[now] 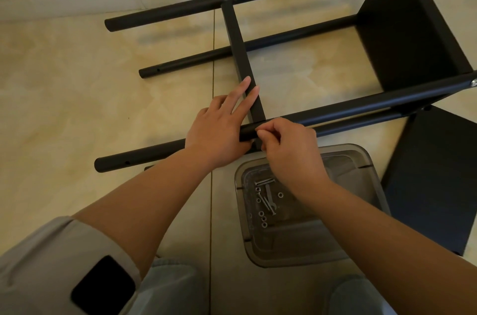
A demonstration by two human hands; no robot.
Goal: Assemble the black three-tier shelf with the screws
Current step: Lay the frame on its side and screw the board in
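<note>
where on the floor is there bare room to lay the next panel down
Bare tile lies left of the hands, between the near tube and the short tube, out to the left edge. Crowded: the clear tray of screws and the loose black panel fill the near right.

Shelf frame (296, 38) on its side on floor (64, 87), legs pointing left. Tray (371, 167) nearer, holding screws (267, 198). Loose panel (433, 180) right of tray. Both hands (255, 139) at near leg, left of middle tier.
</note>
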